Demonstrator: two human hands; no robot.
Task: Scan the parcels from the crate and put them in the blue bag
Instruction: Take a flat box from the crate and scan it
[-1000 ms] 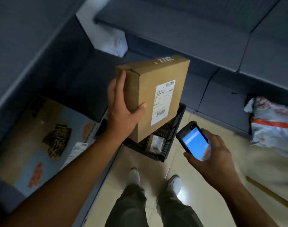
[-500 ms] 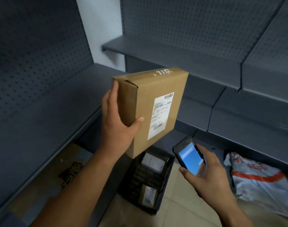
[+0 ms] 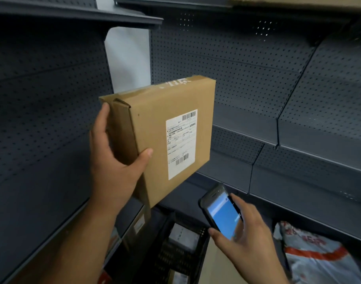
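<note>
1. Fingers (image 3: 100,124) of the left hand (image 3: 114,160) reach behind the left side of the parcel (image 3: 153,124). The thumb presses on the front face, so the hand clamps the flat cardboard box by one edge. The box is held in the air in front of the shelves (image 3: 233,171), tilted a little, above the crate (image 3: 171,257). Its label (image 3: 181,144) faces the camera.
2. In the same head view, the right hand (image 3: 243,238) curls its fingers round a phone (image 3: 222,216) with a lit blue screen. The phone is just below the box's lower right corner and does not touch it.
3. The black crate lies low in the view and holds more labelled parcels (image 3: 181,234). A pale sack (image 3: 315,255) with an orange stripe lies at the lower right. I cannot tell whether it is the blue bag.
4. Handling, as a judgement:
   - The box looks stiff, thin and light enough to carry in one hand.
   - Plain cardboard should give good friction, but a one-edge pinch lets a wide box swing.
   - A hold nearer the middle of the side, clear of the loose flap at the top left corner, seems safer.
   - The label and its barcodes should stay uncovered for the scan.
   - The corners would probably dent if the box were dropped into a bag.
</note>
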